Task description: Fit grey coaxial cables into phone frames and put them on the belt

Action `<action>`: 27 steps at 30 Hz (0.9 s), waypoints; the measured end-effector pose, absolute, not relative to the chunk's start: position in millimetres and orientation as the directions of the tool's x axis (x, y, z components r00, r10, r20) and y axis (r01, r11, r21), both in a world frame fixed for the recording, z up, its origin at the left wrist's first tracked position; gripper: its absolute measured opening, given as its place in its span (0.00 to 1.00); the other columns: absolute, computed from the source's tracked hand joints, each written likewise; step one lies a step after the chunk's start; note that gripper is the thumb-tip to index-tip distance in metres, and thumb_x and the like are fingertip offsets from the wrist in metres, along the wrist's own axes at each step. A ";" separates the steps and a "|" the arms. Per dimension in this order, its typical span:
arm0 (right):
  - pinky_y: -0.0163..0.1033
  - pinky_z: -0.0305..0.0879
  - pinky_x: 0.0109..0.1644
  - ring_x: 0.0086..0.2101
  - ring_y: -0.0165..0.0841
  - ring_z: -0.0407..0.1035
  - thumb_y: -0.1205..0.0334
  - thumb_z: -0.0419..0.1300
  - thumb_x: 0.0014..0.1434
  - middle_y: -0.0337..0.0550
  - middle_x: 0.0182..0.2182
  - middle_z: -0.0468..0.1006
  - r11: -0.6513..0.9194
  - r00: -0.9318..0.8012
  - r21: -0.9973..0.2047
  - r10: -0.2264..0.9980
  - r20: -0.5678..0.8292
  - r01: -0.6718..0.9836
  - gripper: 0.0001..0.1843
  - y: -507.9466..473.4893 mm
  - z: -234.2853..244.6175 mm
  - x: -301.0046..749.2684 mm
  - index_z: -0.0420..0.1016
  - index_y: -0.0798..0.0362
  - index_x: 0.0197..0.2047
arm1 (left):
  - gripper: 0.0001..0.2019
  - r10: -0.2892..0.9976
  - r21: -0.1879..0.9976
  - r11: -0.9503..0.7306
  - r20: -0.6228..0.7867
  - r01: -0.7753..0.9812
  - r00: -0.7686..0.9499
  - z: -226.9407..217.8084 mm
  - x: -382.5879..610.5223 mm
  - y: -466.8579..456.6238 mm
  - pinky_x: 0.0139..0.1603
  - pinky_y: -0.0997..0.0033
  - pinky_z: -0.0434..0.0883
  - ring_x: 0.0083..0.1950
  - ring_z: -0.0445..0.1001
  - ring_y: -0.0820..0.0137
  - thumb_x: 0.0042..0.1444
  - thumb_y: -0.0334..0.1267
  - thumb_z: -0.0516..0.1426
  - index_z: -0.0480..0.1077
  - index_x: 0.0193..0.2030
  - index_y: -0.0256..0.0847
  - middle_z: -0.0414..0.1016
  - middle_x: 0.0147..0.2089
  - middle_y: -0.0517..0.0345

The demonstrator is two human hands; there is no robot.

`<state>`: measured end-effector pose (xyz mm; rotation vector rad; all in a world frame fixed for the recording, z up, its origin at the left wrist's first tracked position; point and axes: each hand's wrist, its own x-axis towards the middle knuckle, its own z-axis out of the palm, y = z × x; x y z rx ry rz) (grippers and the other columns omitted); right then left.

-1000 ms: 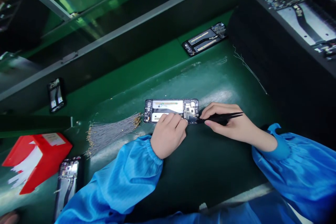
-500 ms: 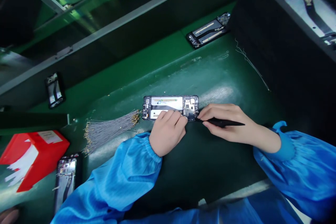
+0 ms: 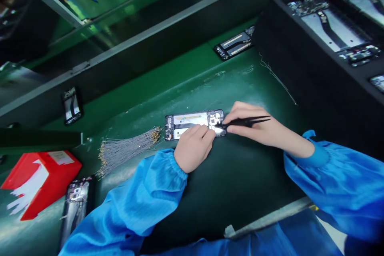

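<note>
An opened phone (image 3: 192, 120) lies flat on the green mat, its circuit board and inner parts showing. Over its lower edge my left hand (image 3: 195, 146) is closed, fingers curled, holding it against the mat; the fingertips are partly hidden. Black tweezers (image 3: 249, 121) are pinched in my right hand (image 3: 255, 126). Their two split prongs point right, away from the phone, while the other end reaches the board's right part. Just left of the phone is a bundle of thin grey cables (image 3: 129, 148) with gold-coloured ends.
A black rack (image 3: 288, 48) with several opened phones stands at right. Another opened phone (image 3: 234, 46) lies at the back, one (image 3: 72, 106) at far left, one (image 3: 76, 204) near my left sleeve. A red box (image 3: 51, 180) holds white strips. Loose wires (image 3: 279, 78) lie beside the rack.
My right hand and the tweezers have moved up and slightly left, from the phone's lower right corner onto the board. My left hand still holds the phone. The view has shifted a little.
</note>
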<state>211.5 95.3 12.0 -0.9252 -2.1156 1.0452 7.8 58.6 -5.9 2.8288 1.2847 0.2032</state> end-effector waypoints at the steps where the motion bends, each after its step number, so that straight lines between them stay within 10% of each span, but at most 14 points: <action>1: 0.35 0.63 0.36 0.32 0.30 0.66 0.62 0.53 0.58 0.42 0.32 0.71 0.470 -0.574 -0.817 0.789 0.220 0.333 0.08 98.8 11.5 210.6 0.71 0.52 0.39 | 0.08 0.757 0.093 -0.653 0.102 0.751 0.646 -5.5 9.5 58.8 0.32 0.70 0.62 0.33 0.63 0.68 0.59 0.33 0.46 0.64 0.32 0.38 0.64 0.30 0.57; 9: 0.48 0.57 0.52 0.51 0.40 0.58 0.63 0.55 0.55 0.51 0.47 0.68 0.694 -0.745 -0.572 0.636 0.201 0.438 0.14 107.3 -5.7 205.8 0.64 0.52 0.46 | 0.09 0.822 0.286 -0.556 0.047 0.780 0.568 -2.2 12.9 64.0 0.34 0.72 0.65 0.34 0.66 0.70 0.59 0.34 0.45 0.64 0.34 0.38 0.65 0.32 0.57; 27: 0.45 0.57 0.52 0.52 0.40 0.55 0.70 0.54 0.52 0.50 0.50 0.63 0.667 -0.746 -0.578 0.651 0.143 0.471 0.18 104.2 -4.9 205.7 0.61 0.53 0.47 | 0.13 0.766 0.400 -0.629 0.171 0.667 0.619 -4.8 8.5 51.1 0.32 0.71 0.65 0.31 0.64 0.70 0.58 0.30 0.46 0.69 0.44 0.37 0.66 0.31 0.55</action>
